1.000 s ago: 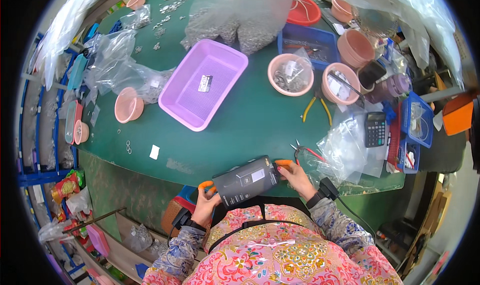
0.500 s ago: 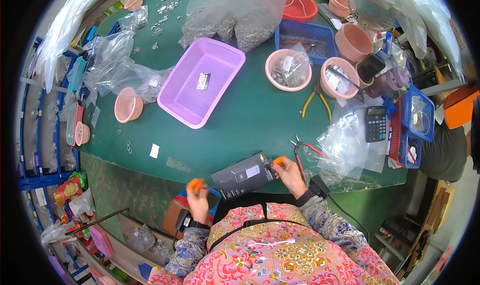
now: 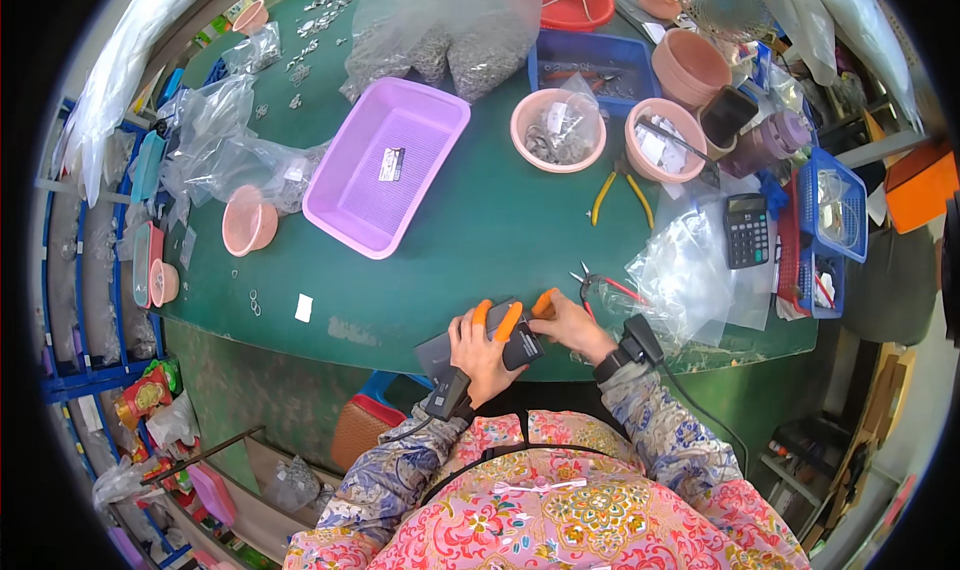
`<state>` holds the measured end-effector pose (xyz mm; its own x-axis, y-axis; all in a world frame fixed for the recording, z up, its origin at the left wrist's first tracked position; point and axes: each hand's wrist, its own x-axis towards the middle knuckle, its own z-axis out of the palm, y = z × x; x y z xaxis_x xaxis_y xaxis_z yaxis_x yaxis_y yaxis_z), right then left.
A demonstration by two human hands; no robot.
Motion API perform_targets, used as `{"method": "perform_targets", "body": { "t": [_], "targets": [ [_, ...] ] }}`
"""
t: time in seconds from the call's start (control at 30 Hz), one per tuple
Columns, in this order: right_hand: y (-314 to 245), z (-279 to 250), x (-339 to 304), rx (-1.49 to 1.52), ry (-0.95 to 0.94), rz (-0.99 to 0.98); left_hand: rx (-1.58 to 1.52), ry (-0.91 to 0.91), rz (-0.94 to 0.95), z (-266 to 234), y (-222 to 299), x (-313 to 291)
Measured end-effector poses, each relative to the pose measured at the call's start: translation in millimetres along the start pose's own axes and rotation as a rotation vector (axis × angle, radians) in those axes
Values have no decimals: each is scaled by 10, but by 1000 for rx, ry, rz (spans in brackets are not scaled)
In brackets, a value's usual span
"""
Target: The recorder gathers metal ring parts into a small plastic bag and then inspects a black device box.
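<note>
A dark grey cardboard box (image 3: 437, 357) lies at the near edge of the green table, tilted up to the right. My left hand (image 3: 482, 357) reaches across its top, fingers wrapped over it, with orange finger cots on two fingers. My right hand (image 3: 570, 327), also wearing an orange finger cot, is pinched at the box's upper right end. What its fingertips hold there is partly hidden. Just beyond the right hand lie red-handled pliers (image 3: 612, 287), their jaws open.
A purple basket (image 3: 318, 192) with a label stands left of centre. Farther off are pink bowls (image 3: 516, 140), yellow-handled pliers (image 3: 603, 200), a blue tray (image 3: 575, 42) and bags of metal parts (image 3: 490, 65). Clear plastic bags (image 3: 680, 260) and a calculator (image 3: 746, 232) lie right.
My left hand has moved from beside the table edge up and right onto the box. My right hand stays at the box's right end. The view has shifted slightly.
</note>
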<state>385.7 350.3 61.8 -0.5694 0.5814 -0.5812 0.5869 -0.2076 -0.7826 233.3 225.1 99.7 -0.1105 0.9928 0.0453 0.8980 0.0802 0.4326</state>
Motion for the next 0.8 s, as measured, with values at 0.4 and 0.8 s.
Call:
{"method": "perform_targets", "body": {
  "t": [0.4,0.8],
  "targets": [
    [-571,-29,-218,18,-103,-138,-312,135,-66,-436,54,-39],
    [-1307,-205,-837,-592,69,-186,-498,144,135,-377,26,55]
  ]
}}
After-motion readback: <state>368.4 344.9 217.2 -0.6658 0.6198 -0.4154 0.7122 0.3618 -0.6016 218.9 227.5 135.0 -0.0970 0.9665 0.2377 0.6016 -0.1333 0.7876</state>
